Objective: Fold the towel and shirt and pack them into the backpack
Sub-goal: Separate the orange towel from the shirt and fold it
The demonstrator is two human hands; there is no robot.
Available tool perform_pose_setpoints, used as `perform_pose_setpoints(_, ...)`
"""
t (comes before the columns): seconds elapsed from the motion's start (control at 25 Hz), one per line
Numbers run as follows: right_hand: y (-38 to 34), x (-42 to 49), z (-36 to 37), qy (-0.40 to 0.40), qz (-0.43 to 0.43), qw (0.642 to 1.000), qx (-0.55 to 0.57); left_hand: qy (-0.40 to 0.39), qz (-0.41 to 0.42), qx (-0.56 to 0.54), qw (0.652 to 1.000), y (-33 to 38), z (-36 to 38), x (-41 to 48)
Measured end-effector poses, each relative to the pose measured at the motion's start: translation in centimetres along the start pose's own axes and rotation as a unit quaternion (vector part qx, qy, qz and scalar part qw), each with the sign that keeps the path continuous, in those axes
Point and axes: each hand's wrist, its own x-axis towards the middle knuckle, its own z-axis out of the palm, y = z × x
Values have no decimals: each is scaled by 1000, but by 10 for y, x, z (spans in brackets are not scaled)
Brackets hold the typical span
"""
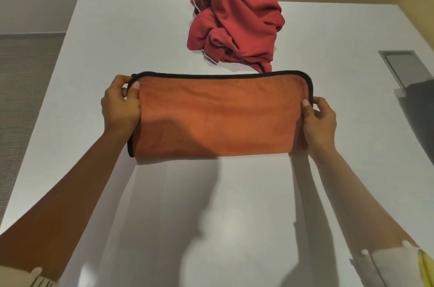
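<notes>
orange towel (220,117) with black trim is stretched out, folded in half, over the middle of the white bench (117,40), its trimmed edge on the far side. your left hand (121,108) pinches its left end, thumb on top and fingers curled round the edge. your right hand (319,120) grips the right end the same way. your hands are well apart, with the towel's whole length between them. the red shirt (234,18) sits crumpled just beyond it. a dark shape (418,103) shows at the right; what it is, you cannot tell.
</notes>
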Motion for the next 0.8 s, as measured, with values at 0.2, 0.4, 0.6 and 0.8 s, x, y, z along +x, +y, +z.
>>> perform_pose_setpoints(0.2,3,7,17,13,43,992,-119,-38,-30,149,988,-7,16,7)
perform_pose_setpoints(0.4,3,4,15,30,0,994,-100,20,34,128,991,-7,14,6)
perform_pose_setpoints(0.6,4,5,15,30,19,990,-136,25,62,179,982,-11,16,4)
perform_pose_setpoints(0.8,1,-8,14,24,16,963,-268,30,256,358,897,-9,25,-24)
